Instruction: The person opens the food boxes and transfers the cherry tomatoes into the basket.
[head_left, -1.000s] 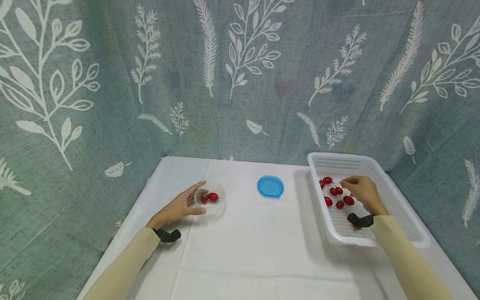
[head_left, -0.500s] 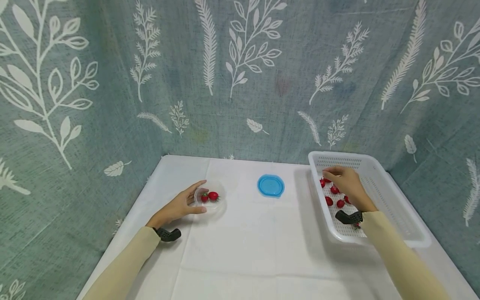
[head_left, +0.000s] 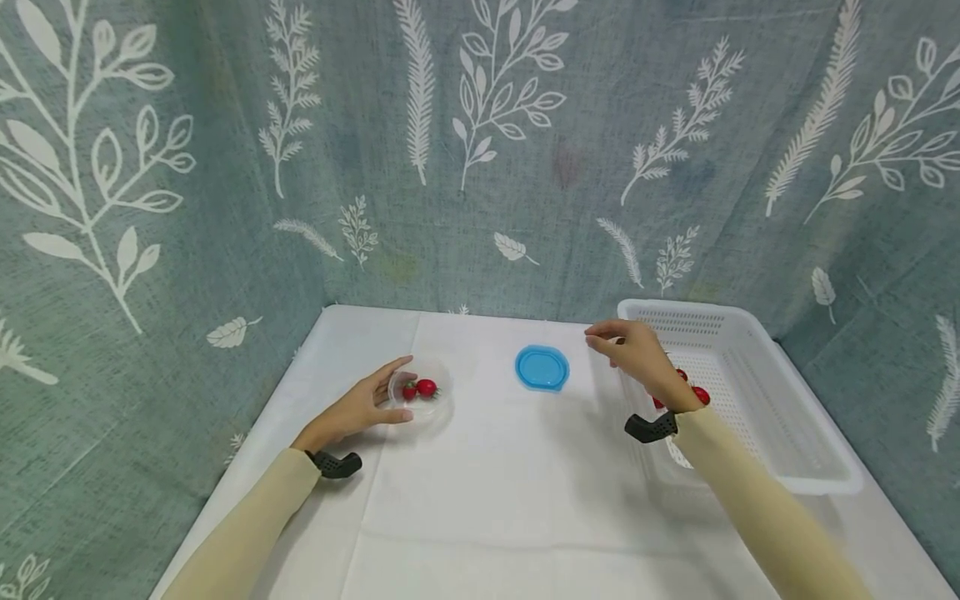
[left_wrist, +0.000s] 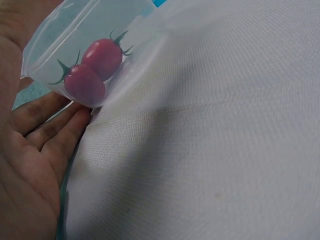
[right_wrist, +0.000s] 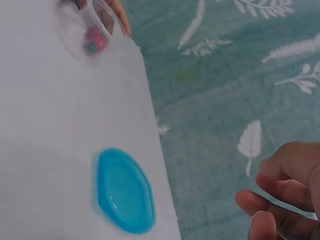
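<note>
My left hand (head_left: 367,408) holds a clear round plastic container (head_left: 444,410), fingers on its far side and thumb on the near side. Two red cherry tomatoes (left_wrist: 102,59) with green stems lie in it. My right hand (head_left: 636,354) is raised over the left rim of a white basket (head_left: 813,417), its fingers curled together. A dark red bit of a cherry tomato (head_left: 619,341) shows between these fingers, mostly hidden. More cherry tomatoes (head_left: 701,395) lie in the basket, partly covered by the right hand and wrist.
A blue lid (head_left: 542,367) lies flat on the white tablecloth (head_left: 480,483), between the container and the basket. Grey-green curtains (head_left: 450,242) with white leaf prints hang behind the table and along both sides.
My right hand has moved left from over the tomatoes in the basket, past its left rim toward the blue lid. The left hand and the container have stayed in place.
</note>
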